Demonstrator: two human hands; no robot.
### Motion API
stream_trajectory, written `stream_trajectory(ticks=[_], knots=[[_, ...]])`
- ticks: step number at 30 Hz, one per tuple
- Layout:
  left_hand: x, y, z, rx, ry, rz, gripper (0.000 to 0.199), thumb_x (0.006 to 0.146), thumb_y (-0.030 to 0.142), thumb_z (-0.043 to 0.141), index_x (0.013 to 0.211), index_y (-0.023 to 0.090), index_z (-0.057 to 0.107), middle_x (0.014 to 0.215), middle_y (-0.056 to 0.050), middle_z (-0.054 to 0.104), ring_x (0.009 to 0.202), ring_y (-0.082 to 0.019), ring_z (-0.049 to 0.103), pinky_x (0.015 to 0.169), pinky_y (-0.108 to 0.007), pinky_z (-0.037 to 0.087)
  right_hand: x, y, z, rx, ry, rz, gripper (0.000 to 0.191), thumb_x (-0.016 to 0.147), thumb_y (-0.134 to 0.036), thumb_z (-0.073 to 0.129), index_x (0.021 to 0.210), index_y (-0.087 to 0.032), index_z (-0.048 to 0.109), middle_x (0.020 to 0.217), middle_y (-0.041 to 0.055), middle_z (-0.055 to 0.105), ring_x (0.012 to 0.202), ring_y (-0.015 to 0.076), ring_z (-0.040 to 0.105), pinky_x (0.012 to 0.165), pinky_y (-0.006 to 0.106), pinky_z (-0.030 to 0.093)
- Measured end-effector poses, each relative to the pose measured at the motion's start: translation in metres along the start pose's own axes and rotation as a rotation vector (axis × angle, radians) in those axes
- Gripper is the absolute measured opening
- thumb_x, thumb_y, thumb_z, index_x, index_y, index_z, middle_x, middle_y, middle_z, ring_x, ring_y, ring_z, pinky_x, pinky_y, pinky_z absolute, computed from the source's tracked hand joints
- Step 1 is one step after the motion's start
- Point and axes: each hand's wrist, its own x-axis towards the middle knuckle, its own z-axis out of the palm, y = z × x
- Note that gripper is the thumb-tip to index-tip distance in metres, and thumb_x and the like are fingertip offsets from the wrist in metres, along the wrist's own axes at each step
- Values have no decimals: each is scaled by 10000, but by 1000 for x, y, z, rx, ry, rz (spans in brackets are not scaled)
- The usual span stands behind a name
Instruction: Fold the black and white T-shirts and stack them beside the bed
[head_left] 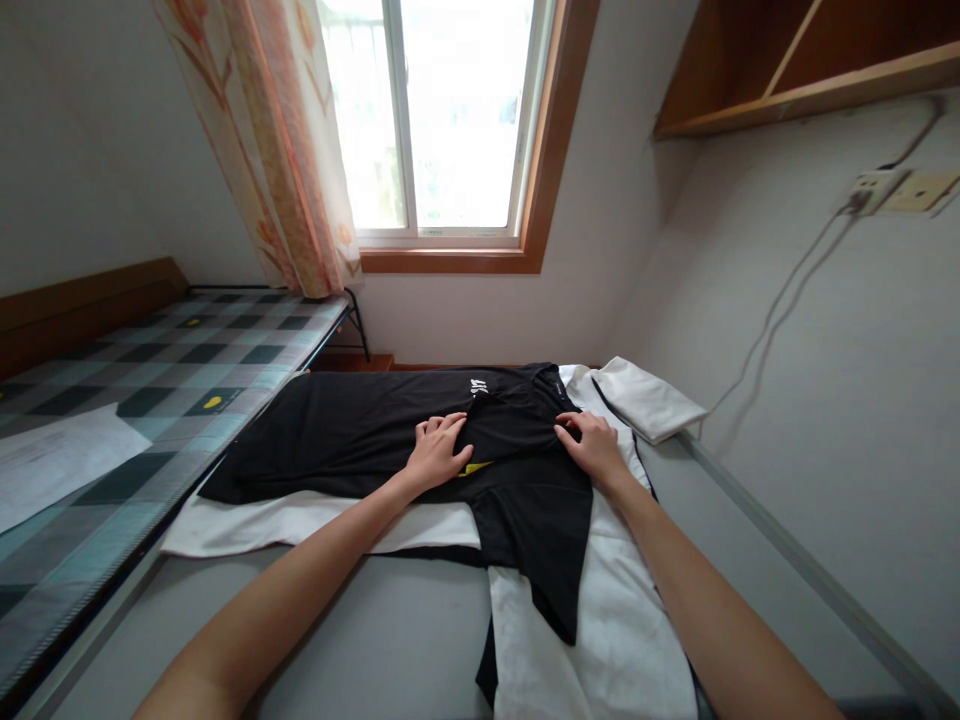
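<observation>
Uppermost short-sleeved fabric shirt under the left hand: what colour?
The fabric shirt is mainly black; head view.

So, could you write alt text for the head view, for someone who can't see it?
A person's left hand and right hand rest on a black shirt lying over white clothing on a grey surface. A checked bed is at left, a window and curtain beyond.

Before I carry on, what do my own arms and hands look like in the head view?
The slim, tapering left forearm and slim, tapering right forearm are bare, with no sleeves in sight. The ungloved left hand and ungloved right hand show no rings; no watch, bracelet, cable or marking is visible. The nails are too small to judge.
</observation>
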Motion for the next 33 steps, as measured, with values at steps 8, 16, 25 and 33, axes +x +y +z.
stream_trajectory(ticks=[8, 16, 25, 33], knots=[[1, 0, 2, 29, 7, -53, 418, 879, 374, 531, 1278, 259, 579, 1407, -44, 520, 1200, -281, 451, 1013, -484, 317, 0, 1, 2, 54, -8, -11, 234, 822, -313, 559, 1010, -250, 683, 949, 50, 680, 932, 247, 574, 770, 353, 365], [-6, 9, -6, 16, 61, 173, 424, 959, 420, 436, 1354, 292, 524, 1455, -55, 477, 1305, -239, 404, 1079, -451, 269, 1, -3, -1, 156, 31, 3, 211, 829, -253, 507, 945, -239, 683, 925, 52, 680, 905, 236, 590, 808, 368, 380], [-9, 10, -6, 43, -136, 307, 511, 903, 509, 503, 1380, 325, 494, 1480, -53, 452, 1364, -248, 386, 1124, -453, 201, -1, -5, -2, -60, -2, -12, 216, 864, -216, 493, 843, -236, 707, 917, 72, 654, 900, 249, 552, 771, 372, 339], [-10, 13, -10, 23, -26, 407, 296, 894, 386, 553, 1150, 279, 656, 1173, -55, 647, 1117, -218, 549, 1045, -410, 303, -8, -39, -11, 87, -27, -373, 171, 867, -248, 537, 895, -231, 704, 966, 64, 638, 949, 219, 546, 866, 369, 367]])
